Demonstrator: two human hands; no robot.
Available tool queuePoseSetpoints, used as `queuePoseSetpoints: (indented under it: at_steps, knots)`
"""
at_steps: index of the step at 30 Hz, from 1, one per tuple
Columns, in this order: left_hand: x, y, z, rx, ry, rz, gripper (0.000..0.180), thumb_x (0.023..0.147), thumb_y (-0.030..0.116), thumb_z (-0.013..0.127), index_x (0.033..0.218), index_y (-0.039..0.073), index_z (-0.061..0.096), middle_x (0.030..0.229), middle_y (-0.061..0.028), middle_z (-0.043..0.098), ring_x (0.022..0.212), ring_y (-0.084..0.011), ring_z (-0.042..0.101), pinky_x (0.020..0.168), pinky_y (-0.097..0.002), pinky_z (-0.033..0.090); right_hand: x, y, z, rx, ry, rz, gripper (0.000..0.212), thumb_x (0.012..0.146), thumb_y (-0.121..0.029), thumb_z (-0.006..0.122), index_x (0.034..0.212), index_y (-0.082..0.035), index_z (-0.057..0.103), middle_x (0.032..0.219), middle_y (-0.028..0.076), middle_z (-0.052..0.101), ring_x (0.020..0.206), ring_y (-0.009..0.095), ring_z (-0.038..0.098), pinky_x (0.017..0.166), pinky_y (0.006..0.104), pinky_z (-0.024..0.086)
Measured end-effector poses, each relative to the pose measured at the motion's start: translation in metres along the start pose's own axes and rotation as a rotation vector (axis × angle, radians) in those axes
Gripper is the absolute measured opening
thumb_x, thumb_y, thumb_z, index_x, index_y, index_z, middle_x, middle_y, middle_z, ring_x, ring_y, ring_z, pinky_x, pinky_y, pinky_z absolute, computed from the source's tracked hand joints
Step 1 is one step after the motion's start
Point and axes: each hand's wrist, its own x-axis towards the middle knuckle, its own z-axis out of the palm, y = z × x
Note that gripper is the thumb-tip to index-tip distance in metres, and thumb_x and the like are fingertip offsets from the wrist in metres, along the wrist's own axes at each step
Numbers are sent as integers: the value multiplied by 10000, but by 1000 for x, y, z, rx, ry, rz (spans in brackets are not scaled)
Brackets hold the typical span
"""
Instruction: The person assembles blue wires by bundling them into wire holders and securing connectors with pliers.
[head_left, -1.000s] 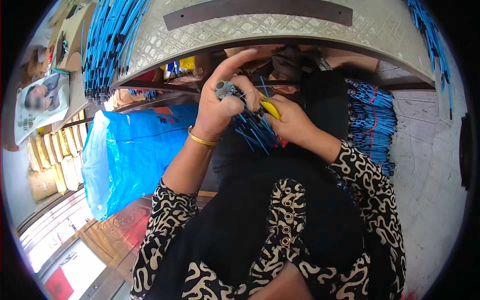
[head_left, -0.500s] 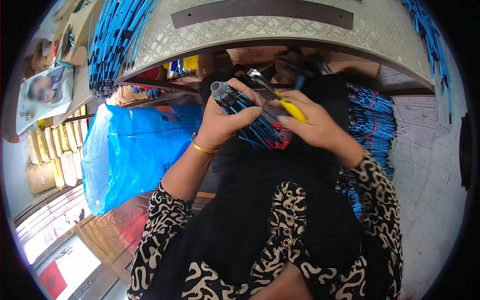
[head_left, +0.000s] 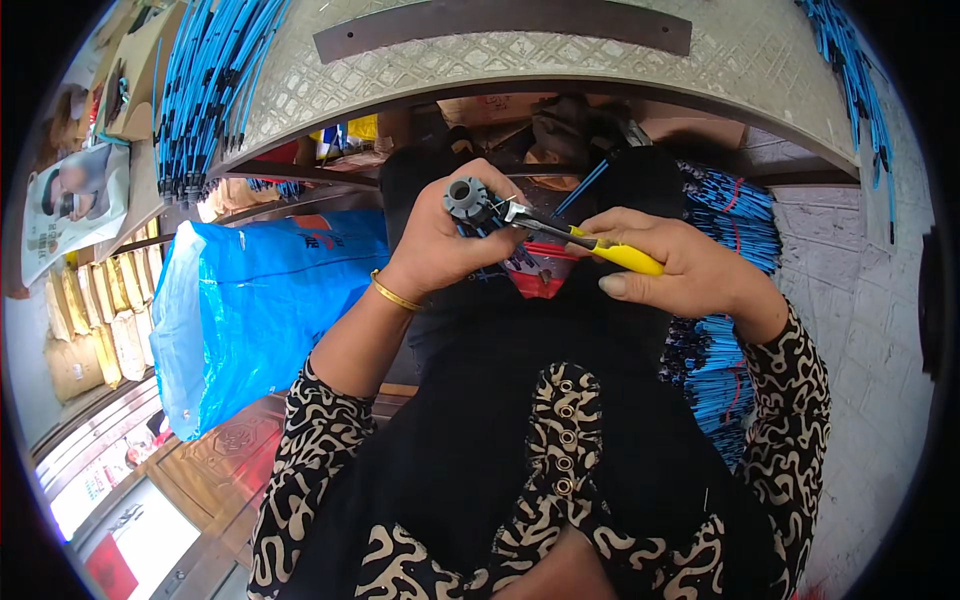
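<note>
In my left hand point(head_left: 455, 235) is a round grey ring-shaped part point(head_left: 465, 199), its hollow end turned up, with dark pieces and blue wires partly hidden below it. My fingers and thumb are wrapped round it. My right hand point(head_left: 690, 262) grips a pair of pliers point(head_left: 625, 256) by its yellow handles. The metal jaws touch or nearly touch the side of the grey part, beside my left fingertips. Whether the jaws are closed on anything is too small to tell. Under the hands, a red container point(head_left: 540, 282) rests at my lap.
A patterned table point(head_left: 480, 62) with a dark metal strip point(head_left: 510, 25) lies ahead. Bundles of blue wires point(head_left: 215, 90) hang at its left; more hang at the right. A blue plastic bag point(head_left: 290, 300) stands left, stacked wire bundles point(head_left: 728, 340) right. Loose blue wires point(head_left: 582, 188) stick up ahead.
The pliers have swung down and left, so their jaws now meet the side of the grey part. My left hand has tilted that part, and fewer blue wires show beneath it.
</note>
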Motion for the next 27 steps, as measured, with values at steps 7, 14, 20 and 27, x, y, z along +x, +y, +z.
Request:
queuePoseSetpoints:
  at_steps: [7, 14, 20, 27]
  knots:
    - [3, -6, -3, 32, -39, 63, 206, 650, 2, 667, 813, 40, 546, 808, -13, 578, 731, -66, 532, 658, -220, 434, 2, 15, 6, -14, 48, -104, 303, 820, -255, 599, 990, -4, 601, 1023, 95, 539, 882, 211, 544, 779, 312, 435]
    - [-4, -8, -18, -101, -148, -68, 187, 626, -35, 644, 761, 35, 534, 775, -73, 568, 762, -188, 575, 715, -315, 461, 32, 56, 48, 4, 144, -233, 243, 827, -208, 590, 948, 3, 592, 902, 111, 572, 805, 230, 573, 736, 298, 453]
    - [-5, -2, -20, -21, -123, -14, 292, 635, 115, 776, 812, 33, 558, 790, -36, 559, 750, -124, 539, 679, -267, 432, 41, 78, 72, 71, 321, -155, 220, 802, -182, 611, 943, -15, 590, 804, 98, 577, 704, 188, 557, 667, 286, 453]
    - [-14, 10, -16, -81, -46, 167, 310, 676, 185, 773, 861, 38, 571, 850, -25, 578, 816, -106, 533, 723, -269, 440, 15, 14, 30, 647, -199, 194, 273, 825, -280, 584, 915, -30, 521, 745, 82, 573, 542, 145, 518, 520, 254, 423]
